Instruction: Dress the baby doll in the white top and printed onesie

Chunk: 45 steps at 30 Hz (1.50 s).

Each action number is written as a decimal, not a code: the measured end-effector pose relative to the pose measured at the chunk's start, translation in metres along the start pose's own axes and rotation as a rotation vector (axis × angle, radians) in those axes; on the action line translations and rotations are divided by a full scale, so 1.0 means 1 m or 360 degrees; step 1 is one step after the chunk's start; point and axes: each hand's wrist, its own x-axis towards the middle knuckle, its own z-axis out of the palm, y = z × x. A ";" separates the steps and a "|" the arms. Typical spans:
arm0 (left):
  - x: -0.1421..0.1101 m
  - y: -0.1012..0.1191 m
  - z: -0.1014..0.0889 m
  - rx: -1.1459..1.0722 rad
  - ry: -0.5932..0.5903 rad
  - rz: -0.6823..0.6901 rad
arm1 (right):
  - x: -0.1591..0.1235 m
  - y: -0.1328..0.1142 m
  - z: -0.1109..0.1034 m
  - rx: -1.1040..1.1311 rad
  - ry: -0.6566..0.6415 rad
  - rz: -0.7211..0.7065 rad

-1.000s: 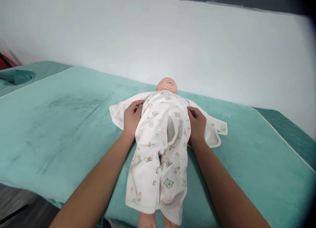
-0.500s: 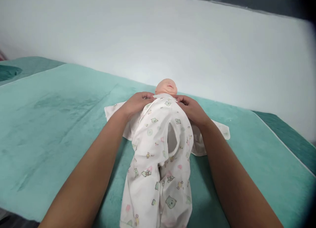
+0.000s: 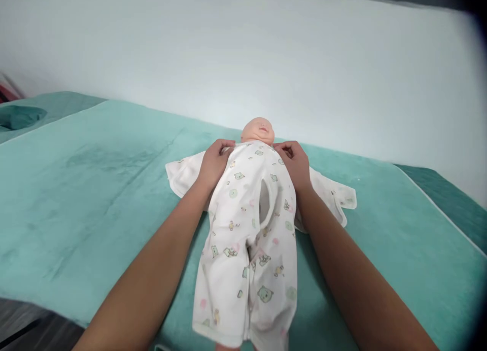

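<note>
A baby doll [image 3: 257,130] lies on its back, its head away from me. Printed white baby pants [image 3: 236,214] cover its body from the neck to the lower legs, with an open slit at the crotch. My left hand [image 3: 216,163] pinches the top edge of the pants by one shoulder of the doll. At the opposite shoulder my right hand [image 3: 295,163] is closed on the same edge, its fingertips partly hidden. From under the pants a white baby shirt [image 3: 185,172] spreads out to both sides.
A green cloth [image 3: 95,204] covers the table under the doll. Behind it rises a white wall [image 3: 213,51]. Darker green fabric [image 3: 23,116] lies at the far left, and dark floor [image 3: 30,323] shows at the lower left.
Both hands have turned more upright at the shoulders, and the pants have moved up a little toward the head. Their lower hem and a bit of the doll's legs now show.
</note>
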 end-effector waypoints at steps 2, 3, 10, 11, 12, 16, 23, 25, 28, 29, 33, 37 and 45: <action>-0.025 0.000 -0.007 -0.0020 0.0069 0.0046 | -0.028 -0.010 -0.006 0.0046 0.0059 -0.0038; -0.042 0.000 -0.011 -0.0030 0.0100 0.0047 | -0.046 -0.017 -0.010 0.0040 0.0070 -0.0042; -0.201 0.005 -0.063 -0.0062 0.0135 -0.0197 | -0.218 -0.065 -0.044 -0.0077 -0.0250 -0.0205; -0.222 0.007 -0.069 -0.0091 0.0086 -0.0214 | -0.239 -0.068 -0.046 -0.0066 -0.0282 -0.0210; -0.240 0.009 -0.074 -0.0095 0.0024 -0.0207 | -0.258 -0.071 -0.047 -0.0055 -0.0307 -0.0229; -0.280 0.022 -0.079 0.0057 -0.0190 -0.0080 | -0.300 -0.079 -0.037 -0.0196 -0.0345 -0.0460; -0.287 0.029 -0.062 0.0295 -0.0175 0.0038 | -0.306 -0.101 -0.009 -0.0937 -0.0240 -0.0563; -0.289 0.029 -0.062 0.0226 -0.0124 -0.0019 | -0.304 -0.109 -0.004 -0.1009 -0.0238 -0.0551; -0.297 0.035 -0.068 0.0058 -0.0081 -0.0066 | -0.304 -0.122 -0.004 -0.1002 -0.0250 -0.0561; -0.300 0.037 -0.071 -0.0001 -0.0059 -0.0077 | -0.305 -0.127 -0.005 -0.0979 -0.0240 -0.0584; -0.312 0.046 -0.082 -0.0139 -0.0008 -0.0082 | -0.314 -0.140 -0.018 -0.0891 -0.0206 -0.0692; -0.318 0.045 -0.086 0.0042 -0.0018 0.0016 | -0.326 -0.131 -0.032 -0.0782 -0.0254 -0.0699; -0.307 0.058 -0.058 0.0608 -0.0242 0.0644 | -0.326 -0.082 -0.044 -0.0669 -0.0044 -0.0112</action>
